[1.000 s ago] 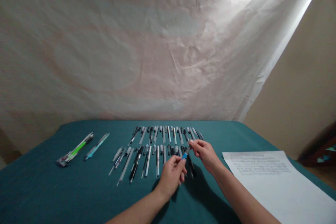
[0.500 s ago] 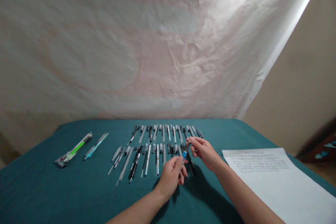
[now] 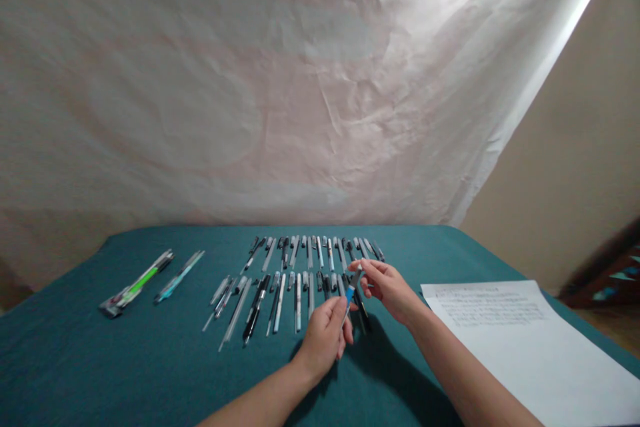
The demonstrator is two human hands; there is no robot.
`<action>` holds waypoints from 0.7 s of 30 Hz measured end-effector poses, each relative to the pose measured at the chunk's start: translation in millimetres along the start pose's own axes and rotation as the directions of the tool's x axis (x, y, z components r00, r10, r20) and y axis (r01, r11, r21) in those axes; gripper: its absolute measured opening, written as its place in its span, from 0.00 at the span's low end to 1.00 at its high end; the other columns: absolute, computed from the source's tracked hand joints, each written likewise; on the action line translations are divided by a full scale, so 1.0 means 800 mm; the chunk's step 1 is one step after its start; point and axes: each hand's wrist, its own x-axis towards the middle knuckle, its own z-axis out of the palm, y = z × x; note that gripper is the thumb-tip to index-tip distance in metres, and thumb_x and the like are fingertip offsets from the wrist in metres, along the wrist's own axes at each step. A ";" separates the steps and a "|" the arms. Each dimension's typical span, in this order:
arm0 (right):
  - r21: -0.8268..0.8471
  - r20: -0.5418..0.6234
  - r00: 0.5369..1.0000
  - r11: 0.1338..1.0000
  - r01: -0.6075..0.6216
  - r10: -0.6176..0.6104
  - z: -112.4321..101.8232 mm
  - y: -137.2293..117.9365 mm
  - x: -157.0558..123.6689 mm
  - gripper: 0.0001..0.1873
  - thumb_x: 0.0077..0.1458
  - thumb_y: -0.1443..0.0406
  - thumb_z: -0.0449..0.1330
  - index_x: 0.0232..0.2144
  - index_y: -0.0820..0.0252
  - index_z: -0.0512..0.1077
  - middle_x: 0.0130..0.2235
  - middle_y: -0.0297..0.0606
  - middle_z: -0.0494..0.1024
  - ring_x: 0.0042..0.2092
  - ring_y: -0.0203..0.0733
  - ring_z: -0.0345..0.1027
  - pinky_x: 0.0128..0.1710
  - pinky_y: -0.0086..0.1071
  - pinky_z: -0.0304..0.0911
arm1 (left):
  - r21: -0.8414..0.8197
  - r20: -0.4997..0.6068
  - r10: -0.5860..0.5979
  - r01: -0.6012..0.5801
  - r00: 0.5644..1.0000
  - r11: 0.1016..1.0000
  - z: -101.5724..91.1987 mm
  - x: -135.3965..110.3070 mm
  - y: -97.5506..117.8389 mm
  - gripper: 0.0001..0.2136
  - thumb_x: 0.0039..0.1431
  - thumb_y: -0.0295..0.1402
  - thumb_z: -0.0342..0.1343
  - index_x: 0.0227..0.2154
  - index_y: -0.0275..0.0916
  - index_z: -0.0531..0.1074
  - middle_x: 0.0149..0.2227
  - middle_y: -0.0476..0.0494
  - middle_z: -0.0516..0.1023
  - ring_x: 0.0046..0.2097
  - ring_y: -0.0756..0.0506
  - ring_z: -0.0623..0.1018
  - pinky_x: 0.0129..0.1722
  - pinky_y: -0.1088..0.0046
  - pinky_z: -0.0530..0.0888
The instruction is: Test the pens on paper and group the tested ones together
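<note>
First, at the lower left, a long clear-wrapped bundle with a bright green strip (image 3: pixel 145 282) lies near a slim translucent light-blue packet (image 3: pixel 180 277), and two rows of slim black, white and clear pens (image 3: pixel 299 303) span the lower centre. Just right of these, the left hand (image 3: pixel 325 333) grips a slim blue-banded pen (image 3: pixel 349 294), its upper end pinched by the right hand (image 3: pixel 387 285); a white paper sheet with dark writing (image 3: pixel 530 353) lies lower right.

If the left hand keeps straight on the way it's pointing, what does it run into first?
Most likely the right hand, whose fingertips are at the far end of the blue-banded pen in the left hand. Depth is uncertain from this single view.
</note>
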 end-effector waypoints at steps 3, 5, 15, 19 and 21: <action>-0.077 -0.070 0.996 0.996 0.045 -0.051 0.002 0.008 0.003 0.19 0.42 0.52 0.62 0.23 0.62 0.68 0.17 0.28 0.65 0.18 0.28 0.53 0.20 0.25 0.48 | 0.030 0.007 0.006 -0.006 1.000 1.000 -0.002 0.001 -0.002 0.19 0.58 0.48 0.41 0.34 0.35 0.64 0.16 0.55 0.65 0.11 0.57 0.59 0.11 0.82 0.51; -0.083 -0.090 0.993 0.995 0.063 -0.070 0.003 0.008 0.003 0.19 0.39 0.52 0.64 0.19 0.62 0.66 0.16 0.27 0.64 0.18 0.27 0.52 0.19 0.25 0.46 | 0.039 0.012 0.010 -0.010 1.000 0.999 -0.003 0.001 -0.001 0.19 0.59 0.48 0.41 0.34 0.35 0.65 0.16 0.55 0.65 0.11 0.56 0.59 0.11 0.82 0.51; 0.069 0.029 0.999 0.997 -0.039 0.037 0.002 -0.001 -0.001 0.19 0.43 0.53 0.62 0.32 0.62 0.72 0.20 0.30 0.66 0.20 0.28 0.54 0.20 0.25 0.49 | 0.050 0.008 0.019 -0.019 1.000 0.999 -0.004 0.002 0.001 0.20 0.58 0.49 0.41 0.34 0.35 0.65 0.16 0.55 0.65 0.12 0.56 0.60 0.12 0.81 0.51; -0.033 -0.094 0.995 0.999 0.014 -0.018 0.002 0.007 0.002 0.18 0.40 0.52 0.64 0.22 0.62 0.68 0.16 0.28 0.63 0.18 0.28 0.52 0.19 0.25 0.47 | 0.053 0.004 0.013 -0.013 1.000 0.998 -0.005 0.002 0.000 0.20 0.57 0.49 0.42 0.35 0.35 0.66 0.16 0.55 0.65 0.12 0.56 0.61 0.12 0.81 0.51; -0.034 -0.106 0.994 0.999 0.037 -0.040 0.001 0.005 0.002 0.18 0.38 0.53 0.65 0.20 0.62 0.68 0.16 0.28 0.63 0.18 0.28 0.51 0.19 0.26 0.47 | 0.053 0.000 0.018 -0.018 1.000 0.998 -0.006 0.003 0.000 0.20 0.57 0.49 0.41 0.35 0.35 0.66 0.15 0.55 0.65 0.12 0.56 0.60 0.12 0.81 0.51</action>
